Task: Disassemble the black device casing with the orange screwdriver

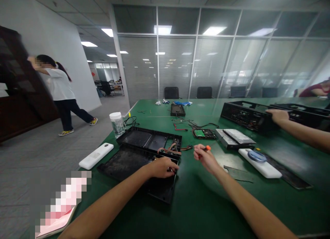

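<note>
My right hand [206,159] is raised a little over the green table, closed round a small tool with an orange and black handle, apparently a screwdriver [207,148]. My left hand [163,167] rests on the right part of an opened black case [123,160], its fingers curled round something dark that I cannot make out. Beyond the left hand, a bundle of multicoloured wires [170,149] comes out of the case and ends in a dark plug near the right hand. Another black tray-like part [139,137] lies at the back of the case.
A hard drive with a green board [203,133], metal drives [235,137], white power banks [96,155] and a clear jar [117,125] surround the work. At right, another person's hand [278,117] touches a black computer chassis [246,117]. A person [62,89] walks at left.
</note>
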### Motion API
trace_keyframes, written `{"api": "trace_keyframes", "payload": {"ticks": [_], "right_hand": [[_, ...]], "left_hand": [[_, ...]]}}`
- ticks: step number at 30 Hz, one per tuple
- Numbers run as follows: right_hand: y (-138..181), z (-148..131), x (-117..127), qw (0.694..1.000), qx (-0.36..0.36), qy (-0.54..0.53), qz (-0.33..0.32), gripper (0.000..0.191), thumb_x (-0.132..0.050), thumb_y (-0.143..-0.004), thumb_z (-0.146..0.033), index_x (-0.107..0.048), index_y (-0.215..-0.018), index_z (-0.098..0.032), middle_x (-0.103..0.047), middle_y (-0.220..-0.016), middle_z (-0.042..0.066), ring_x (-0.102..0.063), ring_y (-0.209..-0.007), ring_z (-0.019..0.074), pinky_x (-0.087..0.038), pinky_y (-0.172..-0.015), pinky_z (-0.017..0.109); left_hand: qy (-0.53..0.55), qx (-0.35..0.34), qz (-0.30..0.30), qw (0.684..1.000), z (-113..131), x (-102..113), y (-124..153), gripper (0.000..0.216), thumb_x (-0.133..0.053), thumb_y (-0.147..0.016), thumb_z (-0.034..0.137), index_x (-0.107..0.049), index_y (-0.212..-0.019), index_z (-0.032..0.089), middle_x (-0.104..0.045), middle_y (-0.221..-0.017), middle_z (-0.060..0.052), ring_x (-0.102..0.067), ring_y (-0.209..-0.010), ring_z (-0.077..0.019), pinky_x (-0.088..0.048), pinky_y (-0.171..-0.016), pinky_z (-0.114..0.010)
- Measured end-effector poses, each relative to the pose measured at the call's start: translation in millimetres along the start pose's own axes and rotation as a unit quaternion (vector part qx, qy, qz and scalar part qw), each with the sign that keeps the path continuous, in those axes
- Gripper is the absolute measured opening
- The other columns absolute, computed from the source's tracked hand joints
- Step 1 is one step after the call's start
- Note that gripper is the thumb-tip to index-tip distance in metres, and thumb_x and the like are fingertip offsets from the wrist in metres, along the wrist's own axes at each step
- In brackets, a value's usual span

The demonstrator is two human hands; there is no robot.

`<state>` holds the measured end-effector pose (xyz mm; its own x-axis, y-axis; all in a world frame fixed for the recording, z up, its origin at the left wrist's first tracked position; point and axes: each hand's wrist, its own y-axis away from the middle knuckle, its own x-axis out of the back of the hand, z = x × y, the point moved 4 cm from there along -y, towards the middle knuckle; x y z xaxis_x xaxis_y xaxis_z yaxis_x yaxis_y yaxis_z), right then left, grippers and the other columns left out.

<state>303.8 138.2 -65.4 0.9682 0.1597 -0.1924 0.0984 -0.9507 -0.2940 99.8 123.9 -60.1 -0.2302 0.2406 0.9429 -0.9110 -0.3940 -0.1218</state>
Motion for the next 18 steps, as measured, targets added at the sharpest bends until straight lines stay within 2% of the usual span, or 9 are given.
{"api": "trace_keyframes", "payload": {"ticks": [2,4,6,7,9,11,13,16,18], "right_hand": [[12.5,-5.8,-34.2,0.989,0.025,0.126,-0.067,0.031,-0.041,-0.086,-0.043,-0.05,-0.069,-0.018,-0.046,-0.054,-0.005,-0.039,-0.043,0.0071,-0.036,-0.047,0.022],[35.0,-18.3,-70.4,0.948,0.09,0.247,-0.181,0.039,-0.033,-0.088,-0.045,-0.055,-0.072,-0.017,-0.057,-0.075,0.002,-0.05,-0.055,0.0093,-0.04,-0.055,0.024],[66.4,-26.5,-102.0,0.861,0.161,0.378,-0.298,0.028,-0.041,-0.086,-0.041,-0.06,-0.09,-0.019,-0.058,-0.101,0.005,-0.056,-0.085,0.0152,-0.042,-0.072,0.027],[81.9,-26.4,-112.7,0.816,0.179,0.443,-0.325,0.027,-0.046,-0.084,-0.04,-0.057,-0.101,-0.021,-0.056,-0.11,0.005,-0.056,-0.089,0.0165,-0.042,-0.073,0.027],[108.0,-19.5,-124.3,0.745,0.186,0.556,-0.319,0.036,-0.052,-0.079,-0.041,-0.051,-0.11,-0.021,-0.054,-0.115,0.007,-0.059,-0.078,0.0163,-0.044,-0.064,0.027],[129.3,-7.8,-126.3,0.7,0.18,0.624,-0.297,0.036,-0.057,-0.076,-0.04,-0.051,-0.105,-0.019,-0.057,-0.109,0.006,-0.059,-0.073,0.0172,-0.044,-0.059,0.027],[146.6,2.2,-118.5,0.683,0.174,0.658,-0.265,0.029,-0.059,-0.074,-0.038,-0.052,-0.095,-0.02,-0.059,-0.102,0.005,-0.059,-0.071,0.0179,-0.044,-0.057,0.027],[169.9,5.8,-91.2,0.68,0.188,0.68,-0.199,0.018,-0.057,-0.076,-0.033,-0.051,-0.087,-0.021,-0.06,-0.1,0.003,-0.06,-0.068,0.0166,-0.044,-0.054,0.025],[185.1,2.2,-69.3,0.678,0.21,0.687,-0.157,0.01,-0.053,-0.079,-0.029,-0.05,-0.085,-0.022,-0.06,-0.1,0.004,-0.06,-0.067,0.0157,-0.043,-0.054,0.024]], "left_hand": [[0.002,-0.004,-0.012,1.0,6.4,6.5,2.5,0.031,-0.058,-0.077,0.019,-0.058,-0.107,0.02,-0.066,-0.087,-0.002,-0.059,-0.081,-0.0139,-0.04,-0.074,-0.02],[-0.001,0.004,-0.012,1.0,9.1,17.7,5.8,0.028,-0.057,-0.078,0.022,-0.059,-0.105,0.018,-0.065,-0.088,-0.002,-0.059,-0.08,-0.0136,-0.041,-0.074,-0.021],[-0.021,0.034,0.019,0.999,3.3,33.8,9.3,0.027,-0.054,-0.081,0.024,-0.058,-0.107,0.019,-0.064,-0.092,-0.003,-0.058,-0.084,-0.0141,-0.04,-0.079,-0.022],[-0.038,0.058,0.043,0.997,-3.7,42.7,11.1,0.027,-0.052,-0.082,0.025,-0.057,-0.108,0.019,-0.064,-0.095,-0.004,-0.057,-0.087,-0.0147,-0.039,-0.082,-0.023],[-0.071,0.114,0.08,0.988,-25.5,58.1,14.1,0.03,-0.048,-0.084,0.028,-0.054,-0.112,0.02,-0.062,-0.101,-0.004,-0.056,-0.092,-0.0156,-0.038,-0.085,-0.025],[-0.094,0.164,0.081,0.979,-54.0,67.2,15.2,0.034,-0.05,-0.083,0.029,-0.052,-0.115,0.018,-0.06,-0.107,-0.005,-0.054,-0.097,-0.0164,-0.038,-0.087,-0.025],[-0.103,0.203,0.011,0.974,-83.0,66.3,14.7,0.039,-0.057,-0.077,0.026,-0.053,-0.114,0.016,-0.058,-0.112,-0.007,-0.053,-0.1,-0.0175,-0.038,-0.086,-0.024],[-0.077,0.241,-0.119,0.96,-112.4,54.1,15.7,0.027,-0.057,-0.077,0.028,-0.06,-0.101,0.017,-0.064,-0.097,-0.003,-0.059,-0.085,-0.0153,-0.043,-0.073,-0.021],[-0.077,0.23,-0.136,0.96,-117.5,46.9,15.7,0.024,-0.059,-0.075,0.03,-0.062,-0.095,0.018,-0.064,-0.089,-0.001,-0.06,-0.079,-0.0148,-0.043,-0.067,-0.02]]}}
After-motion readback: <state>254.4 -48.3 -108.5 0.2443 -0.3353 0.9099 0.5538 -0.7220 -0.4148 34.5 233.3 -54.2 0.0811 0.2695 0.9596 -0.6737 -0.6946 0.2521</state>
